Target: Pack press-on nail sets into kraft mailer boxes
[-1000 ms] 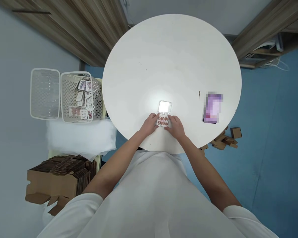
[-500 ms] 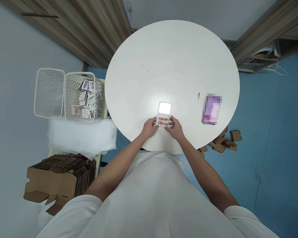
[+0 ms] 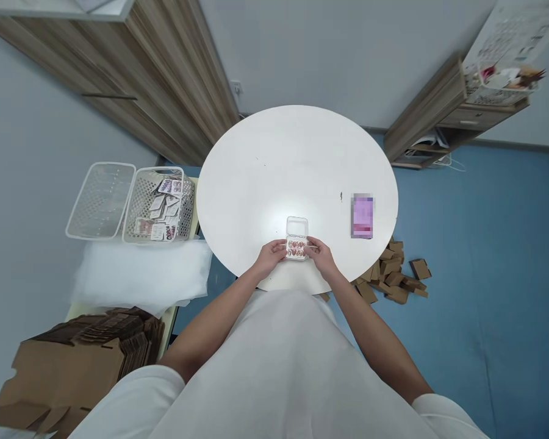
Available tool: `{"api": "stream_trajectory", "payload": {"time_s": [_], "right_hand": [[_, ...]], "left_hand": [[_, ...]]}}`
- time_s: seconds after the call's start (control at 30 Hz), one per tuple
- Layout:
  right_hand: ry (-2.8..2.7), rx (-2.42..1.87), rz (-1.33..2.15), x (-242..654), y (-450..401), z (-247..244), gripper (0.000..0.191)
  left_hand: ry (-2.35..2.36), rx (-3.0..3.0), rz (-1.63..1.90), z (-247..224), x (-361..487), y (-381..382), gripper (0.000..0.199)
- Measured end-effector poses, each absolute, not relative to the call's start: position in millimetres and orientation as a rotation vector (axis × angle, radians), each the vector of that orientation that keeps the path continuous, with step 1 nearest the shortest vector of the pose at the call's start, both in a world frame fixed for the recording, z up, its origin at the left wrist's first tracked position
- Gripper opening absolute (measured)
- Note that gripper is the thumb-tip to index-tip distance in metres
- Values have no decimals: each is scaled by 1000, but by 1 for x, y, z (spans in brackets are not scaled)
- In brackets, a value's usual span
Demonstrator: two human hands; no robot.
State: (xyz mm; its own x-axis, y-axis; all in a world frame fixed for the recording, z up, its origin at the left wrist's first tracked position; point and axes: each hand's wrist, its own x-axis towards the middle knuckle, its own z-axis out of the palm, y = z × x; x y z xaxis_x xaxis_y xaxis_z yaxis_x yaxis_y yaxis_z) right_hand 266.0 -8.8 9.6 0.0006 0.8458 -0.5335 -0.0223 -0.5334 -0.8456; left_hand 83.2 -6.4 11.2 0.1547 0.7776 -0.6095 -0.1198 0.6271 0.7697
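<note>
A small clear case (image 3: 297, 227) lies with its lid raised away from me near the front edge of the white oval table (image 3: 297, 140). Several red and pink pieces in rows show in its lower half. My left hand (image 3: 271, 256) grips the case's left side between thumb and fingers. At the right side is my right hand (image 3: 320, 255), its fingers bent over the case's right edge and touching it.
A purple item (image 3: 362, 216), pixelated, lies on the table's right. Left of the table stand an open white basket (image 3: 130, 210) of cards, white sheets (image 3: 141, 271) and flat cardboard boxes (image 3: 68, 372). Small brown boxes (image 3: 393, 277) lie on the floor at right.
The view has tilted up and shifted, showing more wall and shelf. My right hand's fingers have moved further over the case's right side. The glare on the lid is gone.
</note>
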Motion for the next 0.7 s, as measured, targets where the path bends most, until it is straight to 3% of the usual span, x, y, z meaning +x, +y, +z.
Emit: {"api": "stream_trajectory", "payload": {"time_s": [0.3, 0.7], "right_hand": [[-629, -1446, 1701, 281, -6, 23, 42], [-756, -1351, 1629, 293, -5, 41, 39]], "left_hand": [[1091, 576, 701, 29, 93, -16, 42], [988, 525, 642, 42, 94, -16, 36]]}}
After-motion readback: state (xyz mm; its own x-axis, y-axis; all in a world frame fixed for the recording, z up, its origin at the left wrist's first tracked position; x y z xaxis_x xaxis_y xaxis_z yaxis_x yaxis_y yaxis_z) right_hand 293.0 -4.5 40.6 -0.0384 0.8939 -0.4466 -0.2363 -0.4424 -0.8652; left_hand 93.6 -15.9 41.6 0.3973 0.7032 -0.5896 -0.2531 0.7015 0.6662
